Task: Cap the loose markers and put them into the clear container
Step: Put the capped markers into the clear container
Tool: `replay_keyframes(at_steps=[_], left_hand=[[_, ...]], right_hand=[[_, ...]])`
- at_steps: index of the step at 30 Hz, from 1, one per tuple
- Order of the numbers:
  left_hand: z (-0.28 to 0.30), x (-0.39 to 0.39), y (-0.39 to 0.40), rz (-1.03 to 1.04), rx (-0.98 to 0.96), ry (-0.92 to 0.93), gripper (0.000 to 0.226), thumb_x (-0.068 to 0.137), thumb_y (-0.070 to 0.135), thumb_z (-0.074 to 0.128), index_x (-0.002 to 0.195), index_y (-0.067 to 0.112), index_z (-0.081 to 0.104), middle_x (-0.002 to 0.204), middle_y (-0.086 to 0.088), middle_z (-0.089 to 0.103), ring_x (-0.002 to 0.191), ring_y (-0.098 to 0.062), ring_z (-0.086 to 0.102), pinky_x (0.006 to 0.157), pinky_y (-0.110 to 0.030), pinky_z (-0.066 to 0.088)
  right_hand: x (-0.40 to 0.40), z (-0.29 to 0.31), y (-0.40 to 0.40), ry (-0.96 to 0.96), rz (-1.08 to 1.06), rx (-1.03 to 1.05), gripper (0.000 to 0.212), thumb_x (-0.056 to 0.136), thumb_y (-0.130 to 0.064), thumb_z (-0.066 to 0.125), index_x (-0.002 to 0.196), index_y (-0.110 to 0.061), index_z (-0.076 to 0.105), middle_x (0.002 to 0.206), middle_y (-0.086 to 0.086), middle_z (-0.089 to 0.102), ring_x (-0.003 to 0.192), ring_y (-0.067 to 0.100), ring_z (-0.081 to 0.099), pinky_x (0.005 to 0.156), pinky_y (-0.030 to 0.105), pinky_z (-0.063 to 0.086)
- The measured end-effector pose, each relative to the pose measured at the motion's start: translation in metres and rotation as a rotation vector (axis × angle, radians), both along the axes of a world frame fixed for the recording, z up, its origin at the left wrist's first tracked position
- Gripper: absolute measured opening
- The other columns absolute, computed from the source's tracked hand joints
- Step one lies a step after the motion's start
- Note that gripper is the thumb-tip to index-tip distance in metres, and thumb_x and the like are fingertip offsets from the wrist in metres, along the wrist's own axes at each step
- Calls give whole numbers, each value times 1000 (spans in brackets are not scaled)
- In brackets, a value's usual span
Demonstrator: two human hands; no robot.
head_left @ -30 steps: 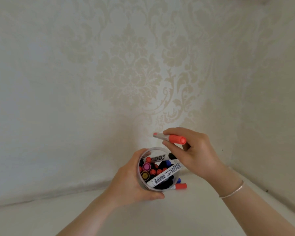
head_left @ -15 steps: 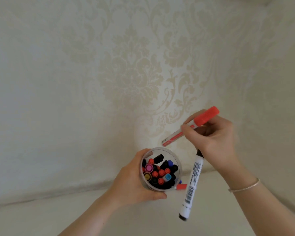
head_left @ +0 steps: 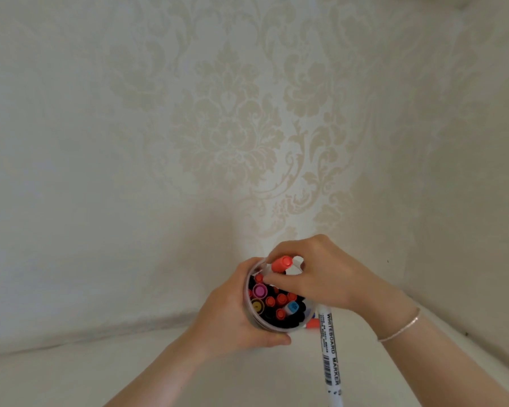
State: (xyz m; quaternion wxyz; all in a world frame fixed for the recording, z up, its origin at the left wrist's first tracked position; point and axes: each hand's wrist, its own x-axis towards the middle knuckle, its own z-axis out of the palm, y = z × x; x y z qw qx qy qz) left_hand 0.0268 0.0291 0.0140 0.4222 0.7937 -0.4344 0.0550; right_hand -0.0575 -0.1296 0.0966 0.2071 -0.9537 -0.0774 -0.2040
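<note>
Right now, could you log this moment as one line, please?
left hand: holds clear container | right hand: lowering red-capped marker in, whiteboard marker also held

a cream wall (head_left: pixel 229 127) with a pale damask flower pattern fills most of the view. it meets a plainer side wall (head_left: pixel 467 171) in a corner. below runs a white surface (head_left: pixel 71 377), softly and evenly lit.

One camera on my head looks forward and down, close over my two hands at the tabletop (head_left: pixel 71 374) corner, facing the patterned wall (head_left: pixel 232 127).
</note>
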Motion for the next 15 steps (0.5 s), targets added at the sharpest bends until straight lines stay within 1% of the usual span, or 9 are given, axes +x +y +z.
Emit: replay_keyframes(at_steps=[2, 4, 6, 7, 8, 9, 12, 14, 15], left_hand=[[0, 0, -1, -3, 3, -3, 104, 39, 61, 85, 119, 70, 19, 116, 38, 54, 108, 17, 52, 89, -9, 45], [0, -1, -1, -1, 5, -12, 104, 40, 60, 86, 119, 70, 18, 117, 40, 53, 109, 17, 52, 89, -8, 44], [0, -1, -1, 5, 12, -22, 105, 40, 62, 85, 119, 70, 17, 117, 42, 50, 109, 19, 50, 89, -7, 43], [0, -1, -1, 7, 17, -22, 105, 39, 62, 84, 121, 67, 18, 119, 42, 49, 110, 19, 49, 91, -8, 43], [0, 0, -2, 5, 18, -17, 107, 39, 63, 84, 124, 63, 20, 122, 39, 49, 112, 18, 49, 93, -11, 44], [0, 0, -2, 0, 16, -10, 109, 39, 63, 84, 128, 59, 22, 125, 37, 48, 114, 17, 48, 96, -14, 45], [0, 0, -2, -16, 15, -9, 114, 38, 63, 85, 135, 49, 25, 130, 34, 47, 117, 14, 48, 99, -20, 45], [1, 0, -2, -25, 17, -5, 112, 39, 61, 86, 133, 51, 26, 127, 35, 49, 114, 14, 50, 97, -19, 46], [1, -1, -3, -30, 16, 0, 110, 40, 60, 87, 131, 53, 26, 124, 35, 51, 113, 14, 51, 95, -19, 47]], right_hand=[[-1, 2, 2, -32, -15, -13, 18, 87, -48, 55, 94, -32, 54, 86, -7, 69, 51, 3, 53, 55, 24, 52], [-1, 2, 5, -44, -63, -139, 21, 92, -48, 49, 96, -29, 44, 92, -4, 70, 43, 6, 43, 46, 22, 43], [-1, 3, 9, -63, -135, -387, 25, 95, -49, 44, 100, -24, 44, 93, -7, 68, 51, 5, 47, 51, 22, 42], [1, 2, 11, -74, -163, -506, 27, 96, -49, 41, 99, -22, 44, 85, -7, 64, 58, 13, 51, 56, 26, 43], [2, 2, 13, -58, -189, -596, 28, 96, -49, 39, 97, -22, 44, 77, -4, 57, 63, 20, 50, 59, 30, 41], [4, 2, 14, -25, -202, -654, 28, 97, -49, 38, 96, -22, 46, 74, -1, 53, 66, 22, 46, 60, 32, 37], [9, 0, 15, 33, -214, -748, 39, 98, -48, 34, 100, -16, 57, 68, 0, 45, 66, 22, 43, 59, 31, 30], [11, -2, 15, 13, -212, -773, 49, 97, -54, 29, 97, -17, 61, 62, -3, 37, 61, 21, 43, 50, 28, 26], [10, -3, 16, -17, -200, -753, 52, 97, -56, 26, 95, -18, 62, 60, -2, 38, 59, 20, 43, 47, 28, 23]])
